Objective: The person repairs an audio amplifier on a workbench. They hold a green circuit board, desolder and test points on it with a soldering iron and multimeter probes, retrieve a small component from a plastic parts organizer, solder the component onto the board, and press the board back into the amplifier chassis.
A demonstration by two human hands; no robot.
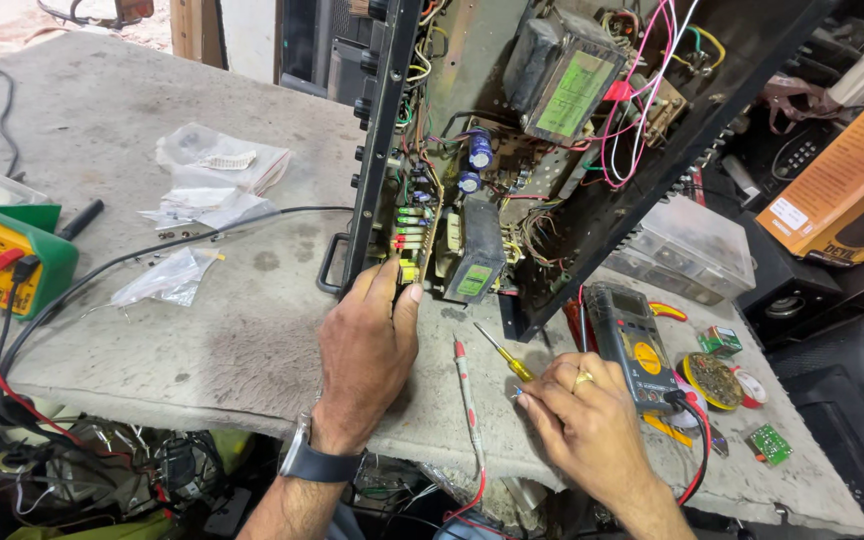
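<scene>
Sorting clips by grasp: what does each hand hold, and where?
Left hand grips the open amplifier chassis at its lower front edge. Right hand seems to hold nothing.

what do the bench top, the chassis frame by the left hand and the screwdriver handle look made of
Bench top: likely concrete or stone, grey, rough, stained, matte. Chassis frame: looks like black painted metal, thin and straight-edged, with a loop handle. Screwdriver handle: seemingly translucent yellow plastic, glossy; its shaft is bare shiny metal. The left hand rests against the frame's lower end.
</scene>
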